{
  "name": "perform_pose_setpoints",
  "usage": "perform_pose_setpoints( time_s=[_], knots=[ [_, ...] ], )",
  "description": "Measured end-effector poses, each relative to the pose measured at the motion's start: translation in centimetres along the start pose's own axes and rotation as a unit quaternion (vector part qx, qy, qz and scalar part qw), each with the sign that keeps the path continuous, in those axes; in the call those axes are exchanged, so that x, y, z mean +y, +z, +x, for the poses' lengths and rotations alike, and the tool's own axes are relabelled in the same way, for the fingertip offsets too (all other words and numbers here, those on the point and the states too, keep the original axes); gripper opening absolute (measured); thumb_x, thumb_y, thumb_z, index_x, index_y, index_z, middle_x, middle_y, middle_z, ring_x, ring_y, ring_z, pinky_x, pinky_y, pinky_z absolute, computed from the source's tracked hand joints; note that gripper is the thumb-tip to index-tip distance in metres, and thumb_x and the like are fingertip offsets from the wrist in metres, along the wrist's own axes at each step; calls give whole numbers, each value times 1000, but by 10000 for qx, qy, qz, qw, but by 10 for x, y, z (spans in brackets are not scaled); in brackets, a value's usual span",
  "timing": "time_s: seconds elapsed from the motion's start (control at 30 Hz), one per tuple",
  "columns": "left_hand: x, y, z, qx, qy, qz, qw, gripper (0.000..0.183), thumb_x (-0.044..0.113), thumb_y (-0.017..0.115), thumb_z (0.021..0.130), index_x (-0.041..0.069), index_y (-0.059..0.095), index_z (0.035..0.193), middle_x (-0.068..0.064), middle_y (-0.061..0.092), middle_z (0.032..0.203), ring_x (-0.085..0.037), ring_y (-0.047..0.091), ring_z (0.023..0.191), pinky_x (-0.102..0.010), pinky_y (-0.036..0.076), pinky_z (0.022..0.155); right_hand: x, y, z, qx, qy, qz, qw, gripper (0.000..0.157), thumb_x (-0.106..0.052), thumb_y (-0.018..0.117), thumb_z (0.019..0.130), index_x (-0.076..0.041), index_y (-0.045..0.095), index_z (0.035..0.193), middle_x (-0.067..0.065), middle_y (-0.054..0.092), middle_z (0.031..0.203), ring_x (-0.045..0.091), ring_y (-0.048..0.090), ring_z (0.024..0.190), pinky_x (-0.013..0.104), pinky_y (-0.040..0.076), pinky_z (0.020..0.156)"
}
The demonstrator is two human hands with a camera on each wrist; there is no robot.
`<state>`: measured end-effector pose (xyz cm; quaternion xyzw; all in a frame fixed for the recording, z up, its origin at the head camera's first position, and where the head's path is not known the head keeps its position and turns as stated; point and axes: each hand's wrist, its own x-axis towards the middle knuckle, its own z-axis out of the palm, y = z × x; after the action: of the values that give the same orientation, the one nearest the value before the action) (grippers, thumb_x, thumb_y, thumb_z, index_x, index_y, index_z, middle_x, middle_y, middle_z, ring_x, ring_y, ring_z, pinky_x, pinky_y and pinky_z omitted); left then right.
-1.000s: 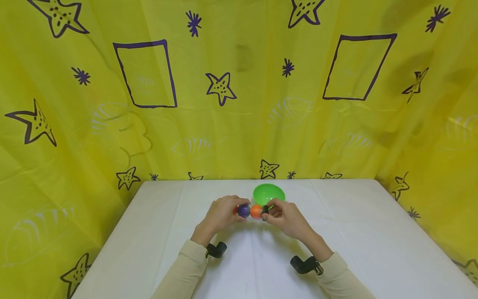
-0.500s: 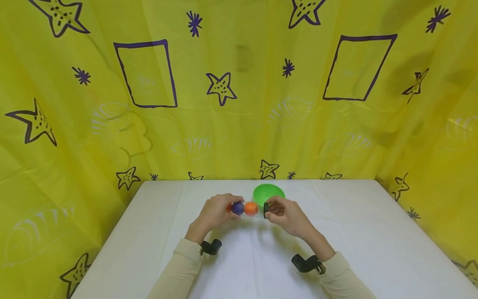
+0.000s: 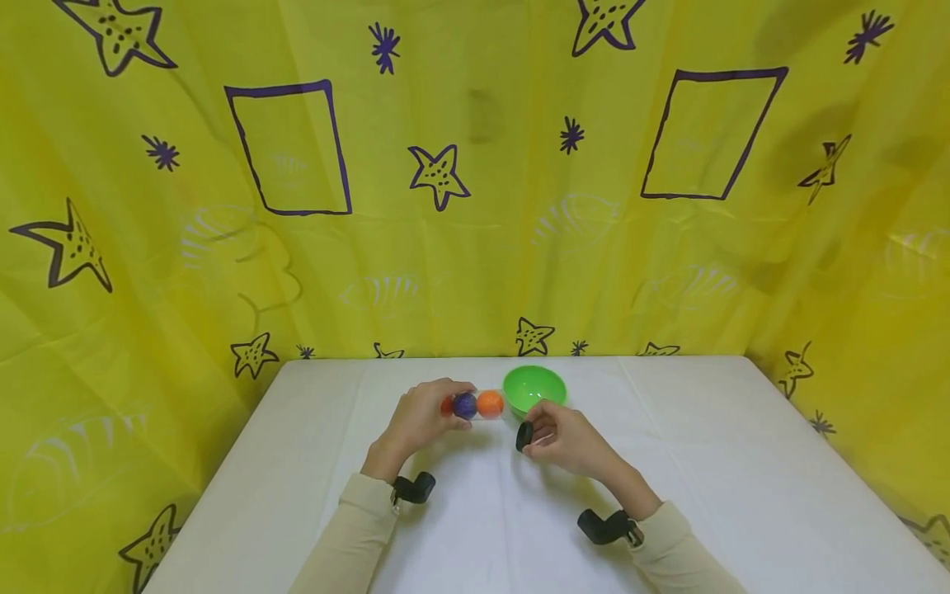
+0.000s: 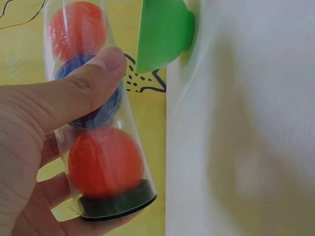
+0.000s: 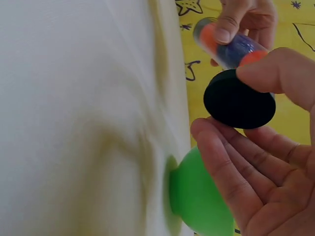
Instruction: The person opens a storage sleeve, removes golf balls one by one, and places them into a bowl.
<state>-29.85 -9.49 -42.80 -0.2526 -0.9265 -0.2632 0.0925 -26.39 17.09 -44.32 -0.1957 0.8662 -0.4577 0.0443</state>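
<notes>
My left hand [image 3: 425, 417] grips a clear plastic tube [image 4: 129, 142] held sideways above the table. Inside it sit an orange ball [image 3: 490, 404], a dark blue ball [image 3: 465, 405] and a red-orange ball [image 4: 106, 162]; a black cap [image 4: 118, 202] closes the end by the left palm. The tube's other end, toward the right hand, carries no cap. Between thumb and fingers my right hand [image 3: 567, 437] pinches a round black cap [image 5: 239, 101], apart from the tube. Just behind that hand stands a green bowl [image 3: 534, 388], upright on the table.
A white cloth covers the table [image 3: 638, 462]. Yellow curtains [image 3: 475, 247] with dark star drawings rise behind it and at both sides. Black wrist mounts [image 3: 414, 487] sit on both forearms.
The black cap has come off the tube's right end in my right hand, which has dropped slightly nearer. My left hand has carried the tube left and a little farther away.
</notes>
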Motion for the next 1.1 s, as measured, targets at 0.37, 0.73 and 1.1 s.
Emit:
perform_pose_setpoints(
  time_s=[0.37,0.73,1.1],
  knots=[
    [-2,0,1,-49,-51,-96,9999,52,26,84,72,25,66,121,1,70,113,-21,65,100,-44,50,90,8,10,1,-323,7,-377,9988,38,-11,79,76,-3,60,108,7,69,100,18,66,92,22,53,77],
    [-6,2,1,-107,-22,-16,9999,52,28,84,72,26,66,121,3,69,117,-18,65,101,-42,50,89,10,6,-1,-264,831,-767,9932,37,-14,81,73,-7,62,104,5,65,92,15,59,79,27,50,64],
    [-2,1,1,-234,-39,0,9997,52,28,84,72,25,66,121,2,70,113,-21,65,97,-41,50,87,12,9,-3,-512,819,-928,9910,36,-13,79,76,-6,57,104,1,57,68,14,53,59,27,43,53]
  ],
)
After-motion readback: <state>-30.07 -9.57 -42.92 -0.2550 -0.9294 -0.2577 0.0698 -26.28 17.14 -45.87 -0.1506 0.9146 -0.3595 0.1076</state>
